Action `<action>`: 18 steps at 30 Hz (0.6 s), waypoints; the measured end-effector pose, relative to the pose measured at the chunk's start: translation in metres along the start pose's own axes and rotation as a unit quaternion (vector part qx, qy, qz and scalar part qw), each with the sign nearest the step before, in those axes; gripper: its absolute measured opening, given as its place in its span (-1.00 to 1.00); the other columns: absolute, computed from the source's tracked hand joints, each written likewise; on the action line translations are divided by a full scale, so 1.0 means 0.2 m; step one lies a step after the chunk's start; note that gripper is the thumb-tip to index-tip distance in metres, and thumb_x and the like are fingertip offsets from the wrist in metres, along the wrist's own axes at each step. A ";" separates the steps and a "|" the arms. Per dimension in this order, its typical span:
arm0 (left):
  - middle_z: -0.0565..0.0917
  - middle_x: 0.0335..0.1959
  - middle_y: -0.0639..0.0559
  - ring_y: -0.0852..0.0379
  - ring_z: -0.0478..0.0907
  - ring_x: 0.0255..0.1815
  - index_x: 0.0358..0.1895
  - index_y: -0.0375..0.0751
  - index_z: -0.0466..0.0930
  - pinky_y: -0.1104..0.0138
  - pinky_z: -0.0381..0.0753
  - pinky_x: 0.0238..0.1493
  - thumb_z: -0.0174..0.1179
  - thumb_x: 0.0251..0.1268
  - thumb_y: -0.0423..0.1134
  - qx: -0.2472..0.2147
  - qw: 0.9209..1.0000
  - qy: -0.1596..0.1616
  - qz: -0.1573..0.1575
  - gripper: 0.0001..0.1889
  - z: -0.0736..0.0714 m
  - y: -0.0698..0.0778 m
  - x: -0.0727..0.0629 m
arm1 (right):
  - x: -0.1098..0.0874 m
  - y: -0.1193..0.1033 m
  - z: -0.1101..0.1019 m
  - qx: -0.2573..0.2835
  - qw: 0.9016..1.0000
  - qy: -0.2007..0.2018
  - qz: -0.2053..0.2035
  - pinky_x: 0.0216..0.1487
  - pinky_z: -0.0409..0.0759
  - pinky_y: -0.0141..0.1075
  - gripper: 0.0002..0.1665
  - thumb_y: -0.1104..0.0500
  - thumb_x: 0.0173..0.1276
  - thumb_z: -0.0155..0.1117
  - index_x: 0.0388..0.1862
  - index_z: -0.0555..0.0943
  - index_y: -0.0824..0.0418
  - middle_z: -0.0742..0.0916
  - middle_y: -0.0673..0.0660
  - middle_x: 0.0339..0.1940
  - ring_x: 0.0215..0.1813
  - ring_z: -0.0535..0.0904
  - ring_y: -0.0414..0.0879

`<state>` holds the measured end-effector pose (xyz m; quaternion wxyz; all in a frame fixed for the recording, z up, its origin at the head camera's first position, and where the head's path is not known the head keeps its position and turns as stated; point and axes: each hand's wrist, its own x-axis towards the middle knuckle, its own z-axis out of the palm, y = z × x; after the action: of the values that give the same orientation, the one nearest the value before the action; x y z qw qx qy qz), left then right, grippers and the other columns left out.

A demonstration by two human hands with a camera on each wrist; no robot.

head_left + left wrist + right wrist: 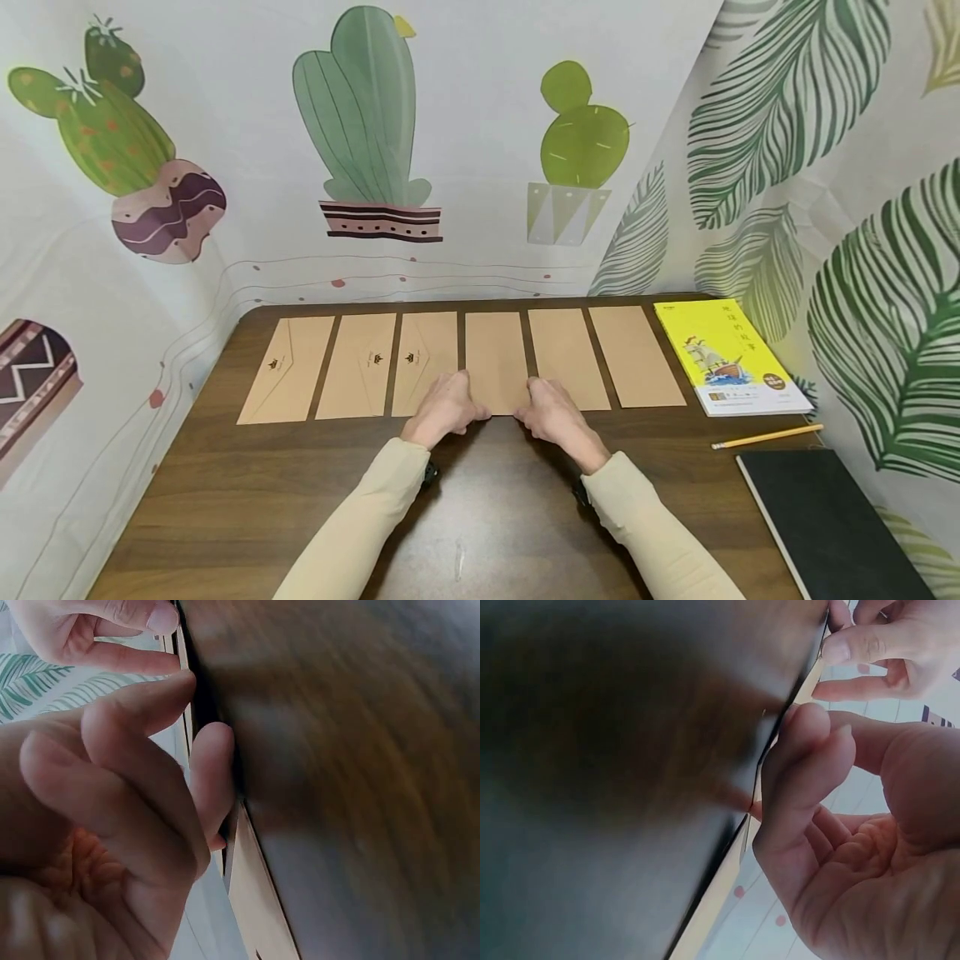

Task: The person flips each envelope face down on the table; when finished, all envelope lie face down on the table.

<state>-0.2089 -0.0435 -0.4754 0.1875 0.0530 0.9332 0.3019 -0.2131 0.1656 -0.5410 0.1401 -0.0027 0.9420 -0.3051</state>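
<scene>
A plain brown envelope (pixel 495 358) lies flat on the table in the middle of a row of similar envelopes. At its near left corner my left hand (pixel 447 404) pinches it, thumb at the near edge. Opposite, my right hand (pixel 551 410) grips the near right corner with its fingers curled. Seen from the left wrist, the left hand (pixel 127 795) has its fingertips low at the envelope's edge; part of the paper hides behind them. From the right wrist, the right hand (pixel 832 817) likewise has curled fingers right at the edge.
Left of it lie envelopes with flaps and small dark emblems, such as this envelope (pixel 356 367); right of it, plain ones like this envelope (pixel 637 358). A yellow book (pixel 720 350), a pencil (pixel 767 437) and a black notebook (pixel 832 517) lie along the table's (pixel 262 517) right side.
</scene>
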 end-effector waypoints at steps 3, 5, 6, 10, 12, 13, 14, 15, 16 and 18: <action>0.60 -0.81 0.04 0.17 0.60 -0.79 0.09 -0.44 0.61 0.43 0.39 -0.69 0.60 0.24 -0.24 -0.004 1.000 -0.002 0.002 -0.51 0.00 0.00 0.00 | 0.01 0.01 0.01 -0.019 1.000 0.019 -0.009 -0.33 0.64 -0.28 -0.39 0.07 0.41 0.56 0.30 0.63 0.37 0.81 0.14 -0.29 -0.39 0.70 -0.10; 0.59 -0.81 0.04 0.17 0.58 -0.80 0.12 -0.46 0.60 0.44 0.37 -0.72 0.60 0.23 -0.25 -0.002 1.000 -0.001 0.005 -0.48 0.01 0.00 0.00 | 0.01 0.01 0.01 -0.031 0.999 0.030 -0.014 -0.29 0.63 -0.26 -0.42 0.07 0.38 0.58 0.24 0.65 0.37 0.81 0.20 -0.17 -0.33 0.67 -0.07; 0.59 -0.81 0.04 0.18 0.58 -0.81 0.14 -0.46 0.59 0.44 0.37 -0.73 0.60 0.24 -0.24 0.000 1.000 -0.002 0.005 -0.47 0.01 0.00 0.00 | 0.01 0.02 0.02 -0.036 0.999 0.034 -0.016 -0.28 0.63 -0.26 -0.44 0.06 0.37 0.58 0.20 0.66 0.36 0.81 0.22 -0.14 -0.31 0.67 -0.05; 0.61 -0.79 0.03 0.17 0.59 -0.80 0.17 -0.45 0.58 0.44 0.36 -0.73 0.59 0.27 -0.22 0.005 1.000 -0.007 0.007 -0.46 0.00 0.01 0.00 | 0.02 0.03 0.02 -0.042 0.998 0.035 -0.014 -0.29 0.63 -0.27 -0.48 0.06 0.38 0.58 0.17 0.67 0.34 0.80 0.19 -0.18 -0.32 0.68 -0.05; 0.61 -0.80 0.04 0.17 0.60 -0.80 0.16 -0.45 0.58 0.44 0.37 -0.72 0.57 0.28 -0.22 0.007 1.000 -0.012 0.006 -0.48 0.01 0.00 0.01 | 0.02 0.03 0.02 -0.040 0.999 0.033 -0.012 -0.32 0.63 -0.28 -0.50 0.08 0.39 0.57 0.16 0.67 0.34 0.78 0.16 -0.25 -0.35 0.68 -0.06; 0.61 -0.80 0.04 0.17 0.61 -0.80 0.15 -0.45 0.58 0.44 0.38 -0.71 0.56 0.28 -0.23 0.006 1.000 -0.012 0.006 -0.49 0.01 0.00 0.01 | 0.02 0.03 0.02 -0.039 0.999 0.033 -0.012 -0.33 0.62 -0.29 -0.50 0.08 0.39 0.57 0.16 0.67 0.33 0.77 0.14 -0.28 -0.36 0.68 -0.06; 0.61 -0.80 0.04 0.17 0.61 -0.80 0.15 -0.45 0.57 0.44 0.38 -0.71 0.56 0.28 -0.24 0.004 1.000 -0.013 0.007 -0.49 0.01 0.00 0.02 | 0.02 0.03 0.02 -0.040 0.999 0.033 -0.012 -0.34 0.62 -0.29 -0.51 0.08 0.39 0.57 0.16 0.67 0.33 0.76 0.13 -0.29 -0.36 0.68 -0.06; 0.61 -0.79 0.04 0.17 0.60 -0.80 0.22 -0.47 0.55 0.45 0.39 -0.72 0.55 0.29 -0.24 0.001 1.000 -0.013 0.006 -0.44 0.01 0.00 0.02 | 0.02 0.03 0.02 -0.041 0.999 0.034 -0.013 -0.35 0.61 -0.29 -0.52 0.08 0.38 0.57 0.13 0.67 0.33 0.75 0.12 -0.31 -0.37 0.67 -0.06; 0.63 -0.78 0.02 0.17 0.60 -0.80 0.27 -0.48 0.53 0.44 0.41 -0.70 0.55 0.30 -0.25 -0.003 1.000 -0.009 0.006 -0.41 0.01 0.00 0.01 | -0.02 -0.01 0.00 -0.038 0.998 0.037 -0.015 -0.31 0.65 -0.26 -0.50 0.09 0.39 0.57 0.16 0.66 0.35 0.78 0.17 -0.26 -0.32 0.70 -0.04; 0.65 -0.73 0.00 0.16 0.58 -0.79 0.40 -0.48 0.45 0.43 0.41 -0.70 0.54 0.31 -0.27 -0.019 1.000 0.000 0.009 -0.32 0.01 0.00 -0.01 | -0.10 -0.09 -0.04 -0.028 0.999 0.044 -0.015 -0.20 0.72 -0.17 -0.39 0.07 0.40 0.57 0.27 0.60 0.38 0.82 0.28 -0.10 -0.22 0.74 0.02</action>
<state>-0.2067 -0.0430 -0.4773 0.1858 0.0579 0.9269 0.3210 -0.1983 0.1573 -0.5198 0.0936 -0.0068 0.9554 -0.2801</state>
